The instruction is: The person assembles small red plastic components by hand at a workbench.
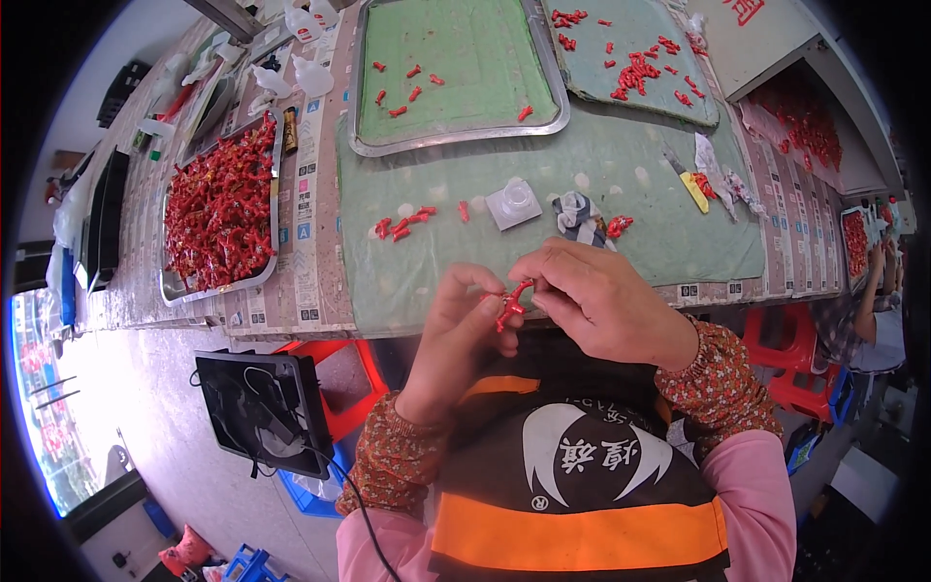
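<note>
Close in front of my body, just off the table's near edge, I hold a small glossy red plastic piece (510,308) with short limb-like branches. Thumb and fingers of my left hand (461,330) pinch it from the left side. My right hand (606,301) is closed at its upper end; whether those fingertips hide anything else I cannot make out. Beyond the hands, a small square holder with a clear round cup (515,204) stands on the green cloth (436,281). A crumpled grey-and-white rag (579,217) lies right of it, with red pieces (619,226) beside it.
A metal tray (273,254) heaped with red pieces is at left. Two green-lined trays, one central (456,58) and one right (601,102), hold scattered pieces. A yellow-handled cutter (695,192) lies right. White bottles (312,76) stand far left. Another person (878,325) is far right.
</note>
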Available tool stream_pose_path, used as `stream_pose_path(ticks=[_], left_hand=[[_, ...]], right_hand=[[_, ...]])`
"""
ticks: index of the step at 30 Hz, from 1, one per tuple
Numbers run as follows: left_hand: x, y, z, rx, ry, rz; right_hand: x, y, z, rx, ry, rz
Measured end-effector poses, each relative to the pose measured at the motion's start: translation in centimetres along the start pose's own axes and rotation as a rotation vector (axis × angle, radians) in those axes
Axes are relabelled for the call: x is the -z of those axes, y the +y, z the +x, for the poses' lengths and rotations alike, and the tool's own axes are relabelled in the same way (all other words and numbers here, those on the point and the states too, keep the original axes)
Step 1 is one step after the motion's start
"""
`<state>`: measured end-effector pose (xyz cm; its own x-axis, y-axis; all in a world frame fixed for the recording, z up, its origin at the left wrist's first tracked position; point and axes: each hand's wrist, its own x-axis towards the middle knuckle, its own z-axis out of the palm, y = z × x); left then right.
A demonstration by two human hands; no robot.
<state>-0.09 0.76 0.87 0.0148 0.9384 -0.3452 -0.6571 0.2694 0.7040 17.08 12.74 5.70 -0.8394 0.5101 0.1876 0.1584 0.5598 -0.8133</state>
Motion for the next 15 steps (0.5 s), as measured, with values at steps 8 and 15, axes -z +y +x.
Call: stream_pose_path(ticks=[8,15], left_hand=[[0.6,0.2,0.0,0.136,-0.103,-0.261],[0.0,0.6,-0.1,0.119,-0.122,-0.191]], right_hand=[[-0.5,0.8,0.4,0.049,0.049,0.019],[-0.6,1.3,0.4,-0.072,0.054,0.098]])
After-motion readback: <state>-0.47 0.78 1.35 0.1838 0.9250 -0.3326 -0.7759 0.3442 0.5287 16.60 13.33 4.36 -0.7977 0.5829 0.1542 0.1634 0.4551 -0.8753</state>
